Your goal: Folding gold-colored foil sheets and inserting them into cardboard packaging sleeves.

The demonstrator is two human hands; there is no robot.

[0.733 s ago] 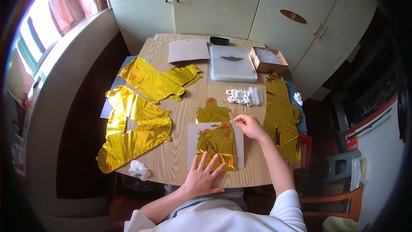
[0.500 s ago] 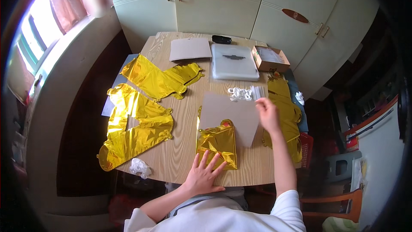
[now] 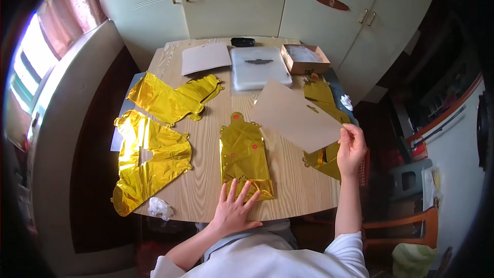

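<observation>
- Gold and gleaming, the folded foil (image 3: 244,157) lies flat on the wood-grain table (image 3: 206,190), red spots showing on its face, a rounded tab at its far end!
- Down at the near end of the folded foil, the left hand (image 3: 235,213) presses flat, fingers spread wide, gripping nothing, just pinning that edge.
- And look right of the folded foil: the right hand (image 3: 352,149) has thumb and fingers closed in a pinch on the corner of a grey-beige card (image 3: 293,116)!
- That card sits tilted, beyond and to the right of the folded foil, a slot cut near one edge; whether its left corner touches the foil, I cannot tell.
- Partly behind the card, right of the folded foil, more gold: a right-hand foil (image 3: 319,92).
- Over to the left of the folded foil, two loose foils, the far one (image 3: 167,100) and the near one (image 3: 149,162), both wrinkled and bright.
- Crumpled white material (image 3: 160,208) sits left of the folded foil's near end.
- Well beyond the folded foil, lined up: a card stack (image 3: 206,59), clear plastic sleeves (image 3: 260,74), an open cardboard box (image 3: 303,64) and a black object (image 3: 243,42).
</observation>
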